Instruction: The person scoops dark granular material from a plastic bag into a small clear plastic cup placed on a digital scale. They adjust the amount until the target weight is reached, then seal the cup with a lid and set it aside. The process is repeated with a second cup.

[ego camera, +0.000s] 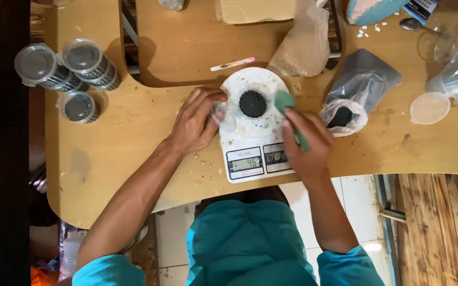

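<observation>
left hand (196, 123): fingers curled round the clear cup (251, 106) on the scale (250, 143), steadying it at the bench's (133, 132) near edge.
right hand (306, 143): fingers pinching a green scoop (288, 108) at the cup's rim.

Left hand (196, 123) cupped, right hand (306, 143) fisted (both forearms bare, angled inward).

Warm, even indoor light, soft shadows beside the hands, slight softness towards the edges
</observation>
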